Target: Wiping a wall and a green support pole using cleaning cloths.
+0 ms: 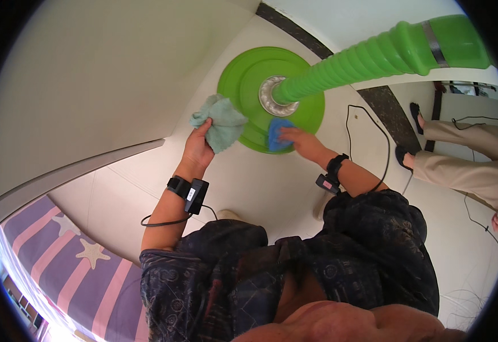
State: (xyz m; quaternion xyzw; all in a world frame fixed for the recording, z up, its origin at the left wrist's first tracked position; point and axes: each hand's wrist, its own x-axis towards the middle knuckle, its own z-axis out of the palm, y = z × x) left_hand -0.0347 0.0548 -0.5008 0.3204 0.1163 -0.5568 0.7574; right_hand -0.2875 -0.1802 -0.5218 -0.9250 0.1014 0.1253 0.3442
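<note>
A bunched pale green cloth (220,122) is gripped in my left hand (200,145), thumb on top, over the left edge of a round green base (242,81). My right hand (306,144) has its fingers on a blue cloth (280,136), which lies against the near part of that base; the hand is slightly blurred. From a silvery ornamental collar (270,96) at the base's middle rises a ribbed green column (351,68), leaning towards the upper right in this view. Each of my wrists carries a black strap with a small device and a cable.
A large pale panel (95,77) stands at the left. Below it lies a purple and pink striped cloth with starfish shapes (93,254). A dark-bordered mirror-like surface (463,102) is at the right, near a person in beige trousers (458,171). A black cable (388,149) loops over the pale floor.
</note>
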